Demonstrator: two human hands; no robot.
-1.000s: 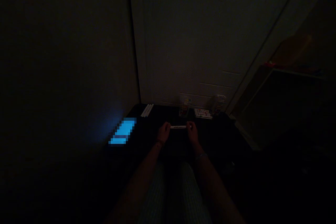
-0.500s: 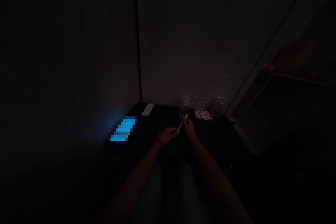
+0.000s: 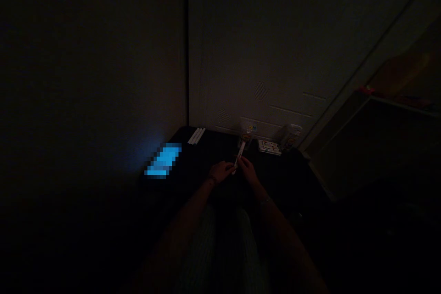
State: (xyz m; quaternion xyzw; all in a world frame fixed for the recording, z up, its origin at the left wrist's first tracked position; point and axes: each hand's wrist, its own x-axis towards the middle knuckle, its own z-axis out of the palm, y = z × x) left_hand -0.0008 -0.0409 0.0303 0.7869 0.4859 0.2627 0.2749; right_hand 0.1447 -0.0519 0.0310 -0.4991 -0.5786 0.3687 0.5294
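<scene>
In the dim light my left hand (image 3: 222, 171) pinches the lower end of a slim white marker pen (image 3: 241, 150). The fingers of my right hand (image 3: 247, 169) close round the same pen from the right, near its middle. It slants upward, away from me, above a dark table (image 3: 210, 183). Past its upper end stands a clear package (image 3: 248, 131) with coloured print. A white set of pens or a patterned box (image 3: 269, 147) lies to the right of it. Fine detail at the fingertips is too dark to make out.
Several white markers (image 3: 196, 136) lie side by side at the table's back left. A glowing, blurred screen (image 3: 164, 161) is on the left edge. Another clear package (image 3: 292, 137) stands at the back right against the wall (image 3: 220, 55). A shelf unit (image 3: 368, 98) rises farther right.
My right hand has slid down the pen toward my left hand, so more of its upper part shows. The view has shifted slightly.
</scene>
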